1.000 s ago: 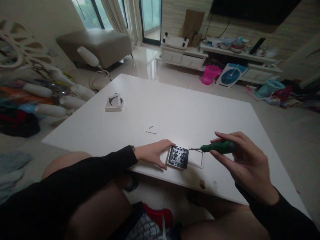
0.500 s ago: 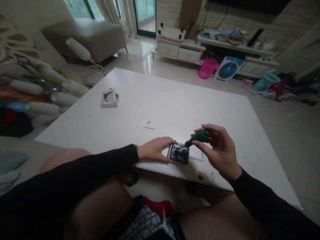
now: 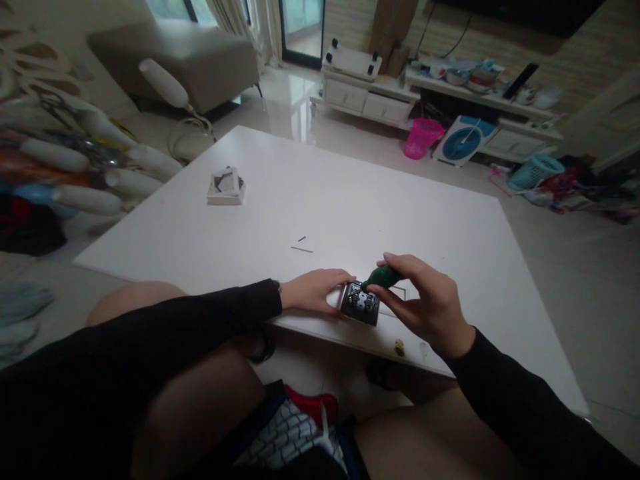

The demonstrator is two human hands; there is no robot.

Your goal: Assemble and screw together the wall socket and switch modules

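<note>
My left hand (image 3: 318, 289) grips the left side of a black square wall switch or socket (image 3: 362, 308), thumb and fingers at its edges, near the table's front edge. In my right hand (image 3: 433, 301) is a screwdriver with a green handle (image 3: 382, 276), held between thumb and fingers. It slants down to the left over the switch's upper part; the tip is too small to make out. Partly behind my right hand lies a white frame (image 3: 403, 293). A small brass-coloured piece (image 3: 399, 347) and a small clear piece (image 3: 424, 351) lie near the front edge.
The white table (image 3: 345, 193) bears a thin white plate (image 3: 303, 247) with a dark screw (image 3: 302, 239) on it. Farther left stands an open white box (image 3: 226, 196) with parts inside. Beyond are a pink basket (image 3: 423, 139), a blue fan (image 3: 461, 141) and a low cabinet (image 3: 345, 95).
My right hand and the screwdriver have shifted left, with the handle now closer to the switch. The left hand keeps its hold. The whole view has shifted slightly.
</note>
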